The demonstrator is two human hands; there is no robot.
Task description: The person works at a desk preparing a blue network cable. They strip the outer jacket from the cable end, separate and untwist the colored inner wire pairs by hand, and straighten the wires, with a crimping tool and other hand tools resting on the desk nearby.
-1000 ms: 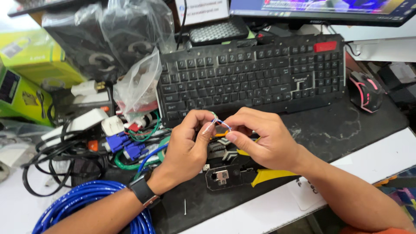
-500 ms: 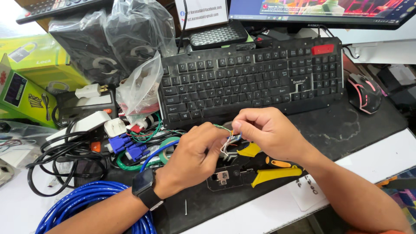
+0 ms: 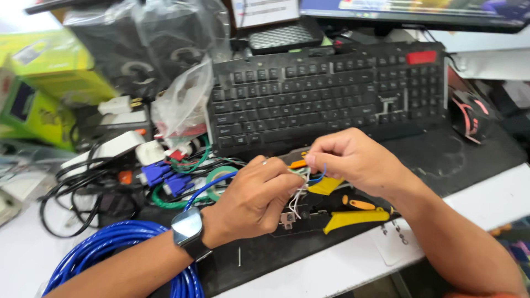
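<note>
1. Thin, loose wire strands [image 3: 301,185], white with touches of green, blue and orange, fan out from the stripped end of a blue cable [image 3: 207,187] above the middle of a dark, scuffed mat [image 3: 441,160] on the counter [image 3: 486,204].
2. The left hand [image 3: 251,201] curls into a loose fist, a smartwatch [image 3: 187,229] with a dark strap on its wrist; its fingers are pinched narrow around the strands where they leave the blue jacket.
3. The right hand [image 3: 353,163] arches over from the right, knuckles up, its fingers closed tight on the tips of the coloured strands; the two hands nearly touch.
4. Directly below the hands lies a crimping tool [image 3: 348,218] with glossy yellow handles and a black metal head, partly hidden by the left hand.
5. A black keyboard [image 3: 331,94] with a red key at its top right corner lies just behind the hands; a black mouse [image 3: 469,113] with red trim sits at its right end.
6. At lower left the blue cable gathers into a thick coil [image 3: 110,251] of smooth round loops, passing under the left forearm.
7. Left of the hands a tangle crowds the counter: blue plug connectors [image 3: 160,176], a green roll of tape [image 3: 221,176], black cords and white adapters [image 3: 118,146].
8. Crinkled clear plastic bags [image 3: 182,102] and yellow-green cardboard boxes [image 3: 44,83] pile up at the far left; the lower edge of a monitor [image 3: 414,11] runs along the top.
</note>
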